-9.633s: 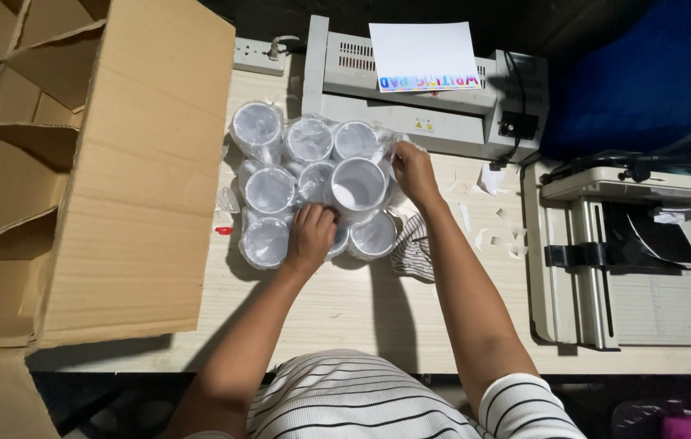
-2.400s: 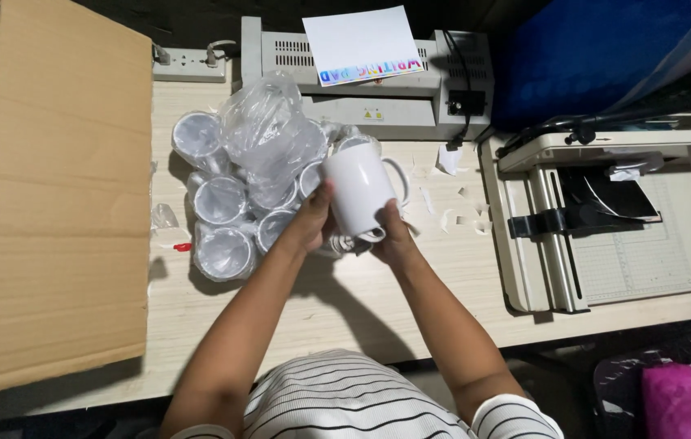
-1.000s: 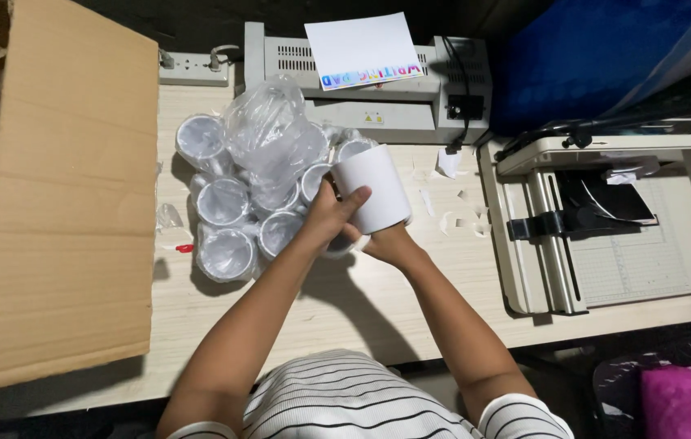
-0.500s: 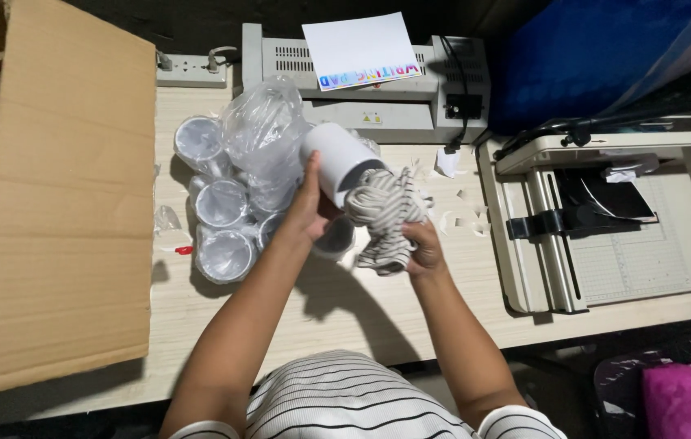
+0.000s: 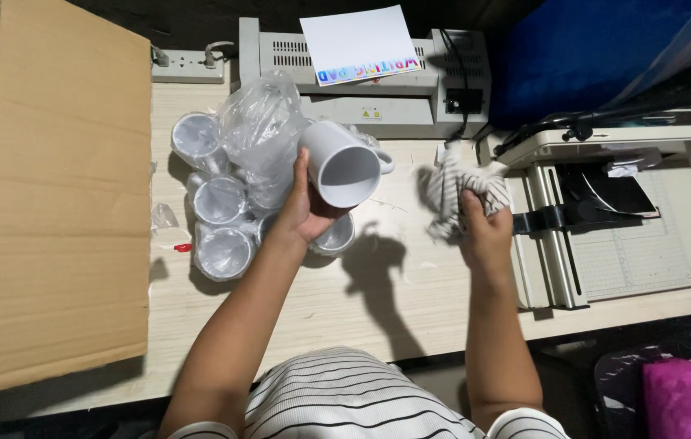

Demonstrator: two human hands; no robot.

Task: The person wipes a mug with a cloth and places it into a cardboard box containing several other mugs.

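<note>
My left hand (image 5: 301,207) holds a white mug (image 5: 341,162) on its side, its open mouth turned toward me, raised above the table. My right hand (image 5: 484,223) grips a striped cloth (image 5: 449,187), blurred, to the right of the mug and apart from it. Below and left of the mug, several white mugs (image 5: 217,202) wrapped in clear plastic stand on the wooden table (image 5: 345,293). A loose clear plastic bag (image 5: 260,134) is bunched on top of them.
A large open cardboard box (image 5: 61,187) fills the left. A grey laminating machine (image 5: 362,77) with a sheet of paper on it sits at the back, a power strip (image 5: 187,65) beside it. A paper trimmer (image 5: 614,219) lies at the right.
My right hand has pulled the striped cloth away from the mug to the right. My left hand has tipped the mug so its mouth faces me.
</note>
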